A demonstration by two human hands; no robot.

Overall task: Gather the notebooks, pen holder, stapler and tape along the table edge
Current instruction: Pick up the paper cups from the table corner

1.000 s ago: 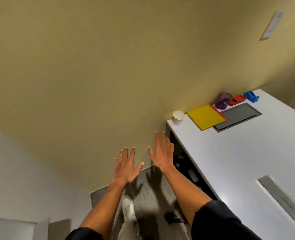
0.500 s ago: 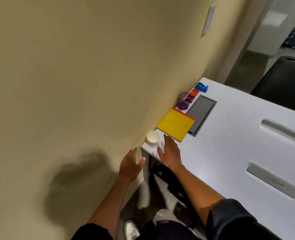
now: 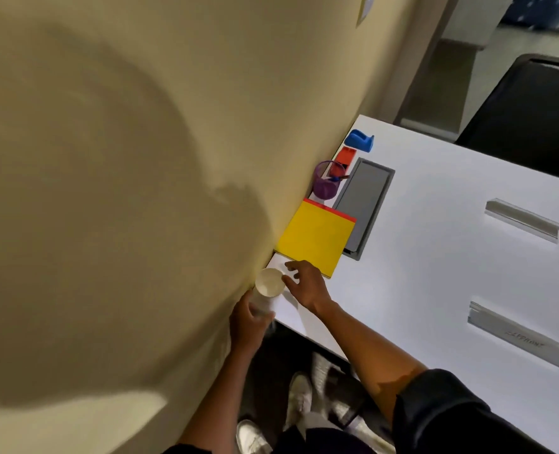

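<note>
Along the wall-side edge of the white table (image 3: 435, 257) the task's things already stand in a row: a flat yellow notebook (image 3: 316, 244) lying on a red one whose edge shows at its far side, then a purple mesh pen holder (image 3: 326, 181), a small red stapler (image 3: 346, 156) and a blue plastic tape dispenser (image 3: 359, 140) farthest off. At the near corner a white paper cup (image 3: 269, 283) stands upright, and both hands are at it. The left hand (image 3: 248, 326) wraps the cup's lower side from the wall side, its fingers curled around the body, so it appears to grip it. The right hand (image 3: 304, 285) hovers with fingers spread and half bent, the fingertips beside the cup's rim and holding nothing that I can make out. The yellow notebook lies just beyond the right hand's fingertips, its near corner almost under them, and the row runs away from the person along the wall. The right hand is the nearer one for any reach down that row; the left looks occupied with the cup.
</note>
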